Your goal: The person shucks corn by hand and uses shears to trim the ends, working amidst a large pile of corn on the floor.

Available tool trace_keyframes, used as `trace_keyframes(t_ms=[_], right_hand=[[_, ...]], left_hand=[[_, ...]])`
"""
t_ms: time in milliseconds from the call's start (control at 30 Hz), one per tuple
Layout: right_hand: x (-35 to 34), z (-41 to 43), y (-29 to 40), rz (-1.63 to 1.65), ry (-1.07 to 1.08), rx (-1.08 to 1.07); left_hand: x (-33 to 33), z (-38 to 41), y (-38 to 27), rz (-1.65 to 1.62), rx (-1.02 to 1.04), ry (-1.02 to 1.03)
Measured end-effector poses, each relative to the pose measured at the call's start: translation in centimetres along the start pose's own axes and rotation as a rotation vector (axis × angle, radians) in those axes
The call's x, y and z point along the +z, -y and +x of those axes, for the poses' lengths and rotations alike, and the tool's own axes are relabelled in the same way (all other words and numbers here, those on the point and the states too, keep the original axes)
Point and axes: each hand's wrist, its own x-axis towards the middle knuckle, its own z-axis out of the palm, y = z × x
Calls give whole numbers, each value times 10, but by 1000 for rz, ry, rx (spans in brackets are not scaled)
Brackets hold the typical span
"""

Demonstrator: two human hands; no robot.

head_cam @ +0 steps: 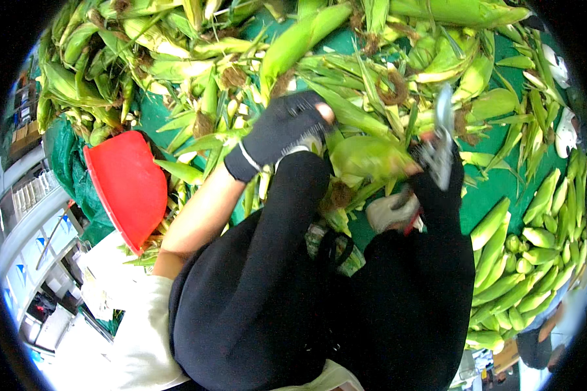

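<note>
My left hand [293,124], in a dark fingerless glove, is closed at the left end of a blurred, husk-covered ear of corn [367,156] just beyond my knees. My right hand [433,151], dark-covered and blurred by motion, grips a silvery metal cutting tool [442,132] at the ear's right end. The tool's blade-like part points away from me; blur hides its exact kind. Its fingertips are close to the ear; whether they touch it, I cannot tell. Loose green husks and brown corn silk [340,195] lie beneath the ear.
A red plastic dustpan-like scoop [132,188] stands at the left beside green netting [73,171]. Husks and unshucked corn [293,44] cover much of the green ground sheet [489,185] ahead. Trimmed ears [518,273] are piled at the right. A person's arm [550,322] shows at the lower right.
</note>
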Motion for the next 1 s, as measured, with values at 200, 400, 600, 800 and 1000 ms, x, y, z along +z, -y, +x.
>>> trace_keyframes(t_ms=[200, 400, 600, 800, 1000], right_hand=[[-96, -67, 31, 203, -437, 45], [-279, -175, 35, 117, -951, -111], [-371, -235, 106, -306, -1356, -408], [-304, -196, 30, -305, -946, -119], [-163, -70, -22, -488, -265, 100]], left_hand=[[-77, 79, 61, 1086, 287, -499], [-60, 174, 64, 1264, 119, -182], [-128, 188, 106, 1379, 127, -79], [-157, 129, 52, 802, 247, -355], [-157, 44, -28, 1013, 100, -427]])
